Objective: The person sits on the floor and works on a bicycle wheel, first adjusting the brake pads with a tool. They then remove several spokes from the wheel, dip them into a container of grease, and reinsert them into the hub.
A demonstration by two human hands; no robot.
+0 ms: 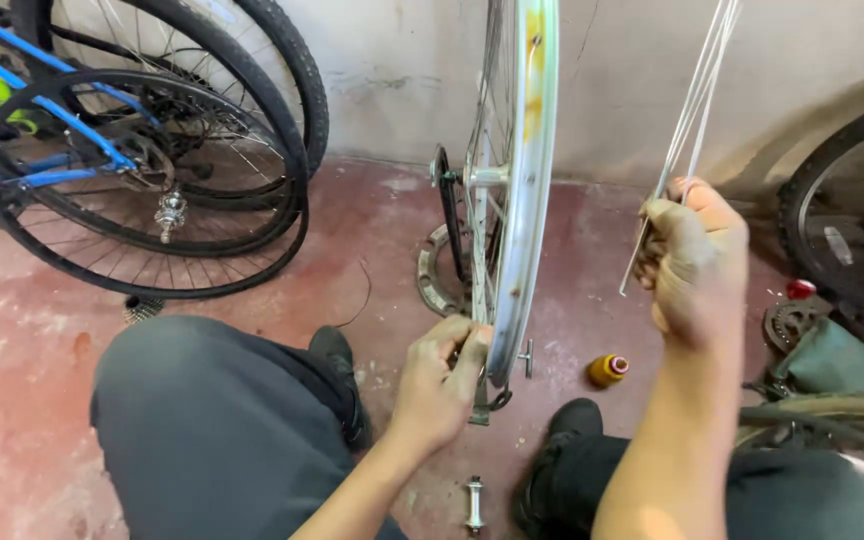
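Left hand pinches the lower edge of the bare silver wheel rim, likely steadying it upright on the red floor. Right hand clenches a bundle of loose spokes, raised beside the rim. 1 spare hub lies between the shoes.

My left hand and right hand are bare, forearms unsleeved, the fingers smudged with grime. Below them I wear dark grey trousers and black shoes.

One bare rim; one hub; two hands.
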